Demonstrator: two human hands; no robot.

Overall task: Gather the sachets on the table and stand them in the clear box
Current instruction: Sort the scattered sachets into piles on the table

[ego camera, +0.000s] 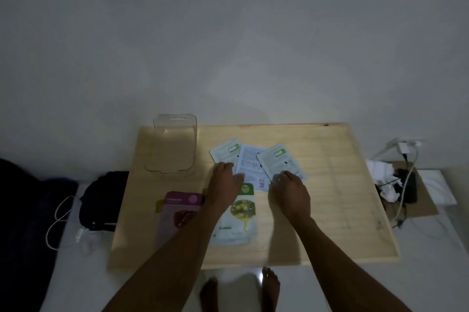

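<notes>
Three pale sachets lie fanned face down at the middle of the wooden table (pixel 330 184): a left one (pixel 225 150), a middle one (pixel 250 162) and a right one (pixel 275 159). My left hand (pixel 224 182) rests on the left sachet's near edge. My right hand (pixel 289 189) presses its fingers on the right sachet's near corner. A green-printed sachet (pixel 241 212) lies face up between my forearms. A pink sachet (pixel 177 212) lies left of my left arm. The clear box (pixel 172 144) stands empty at the table's far left.
A black bag (pixel 101 200) and a white cable (pixel 58 220) lie on the floor to the left. Crumpled white paper (pixel 383 179), a dark device (pixel 408 187) and charger cables sit to the right. A wall rises behind the table. My bare feet show below the front edge.
</notes>
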